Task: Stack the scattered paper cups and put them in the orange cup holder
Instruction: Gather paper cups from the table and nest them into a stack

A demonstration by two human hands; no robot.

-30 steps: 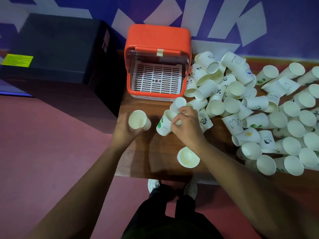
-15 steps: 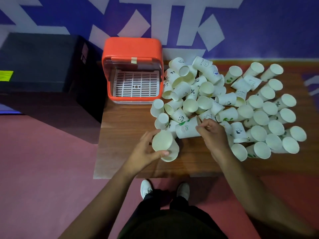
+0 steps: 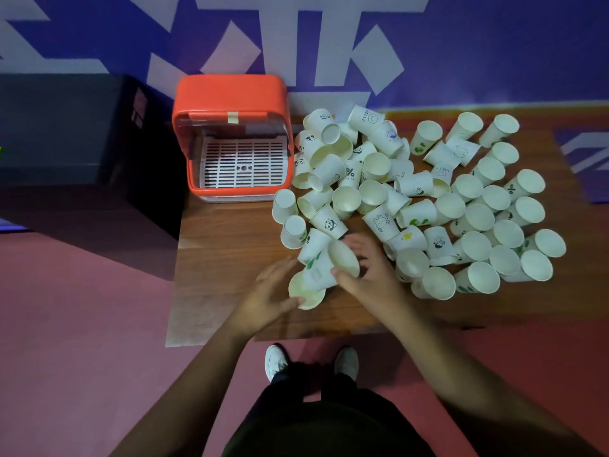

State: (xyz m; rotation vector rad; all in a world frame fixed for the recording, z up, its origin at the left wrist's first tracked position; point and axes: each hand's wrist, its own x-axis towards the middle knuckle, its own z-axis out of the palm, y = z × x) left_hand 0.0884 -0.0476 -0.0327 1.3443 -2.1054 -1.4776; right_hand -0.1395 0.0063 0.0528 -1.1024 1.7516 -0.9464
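**A:** What is the right hand (image 3: 372, 275) doing?

**B:** Its fingers and thumb curl round a tilted cup (image 3: 324, 267). The base points down at the lower cup (image 3: 304, 293), I'd judge to nest one in the other.

**A:** And the left hand (image 3: 267, 291)?

**B:** Its fingers are spread and nearly straight, with the thumb at the lower cup's rim. It seems to be steadying that cup so its mouth faces the incoming base.

**A:** And further out?

**B:** The scattered cups (image 3: 461, 212) lie mostly on their sides across the right of the surface (image 3: 224, 245). The orange cup holder (image 3: 230, 94) stands at the far left corner with its front open. No cups show inside, so the job looks barely begun.
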